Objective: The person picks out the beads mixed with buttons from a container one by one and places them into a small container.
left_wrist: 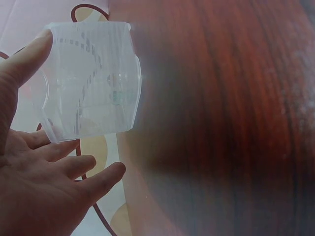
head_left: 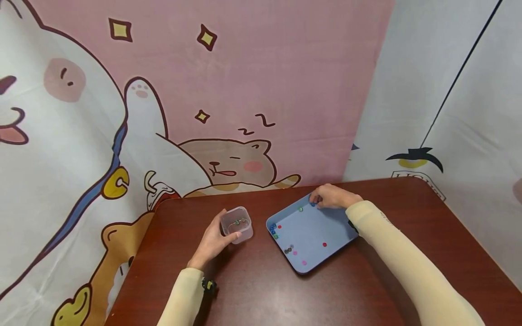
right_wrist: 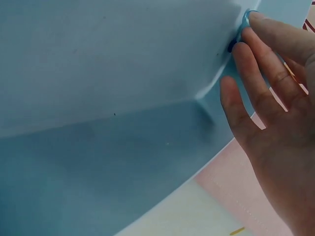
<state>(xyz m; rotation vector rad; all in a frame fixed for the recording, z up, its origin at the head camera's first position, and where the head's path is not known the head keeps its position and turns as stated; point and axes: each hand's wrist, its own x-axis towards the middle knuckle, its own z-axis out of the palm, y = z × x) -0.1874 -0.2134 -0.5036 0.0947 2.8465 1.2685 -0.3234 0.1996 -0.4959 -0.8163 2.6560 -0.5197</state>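
My left hand (head_left: 213,240) grips a small clear plastic box (left_wrist: 93,83), thumb on one side and fingers on the other. Inside the box lie a few small pieces, one of them greenish (head_left: 238,222). At the far edge of a blue tray (head_left: 314,240), my right hand (head_left: 332,197) reaches in with fingertips down. Its thumb and a finger pinch a small light-blue ring-like piece (right_wrist: 245,20) against the tray's wall. A dark blue bit (right_wrist: 232,46) shows just beside those fingertips. The other fingers extend loosely along the wall.
Small pieces lie scattered in the tray: a blue and green cluster in the left corner (head_left: 273,230), red ones (head_left: 324,244), pink ones (head_left: 304,262), dark ones (head_left: 287,250) and a green one (head_left: 301,209). The brown table (head_left: 261,290) meets a cartoon-printed cloth (head_left: 277,81) behind.
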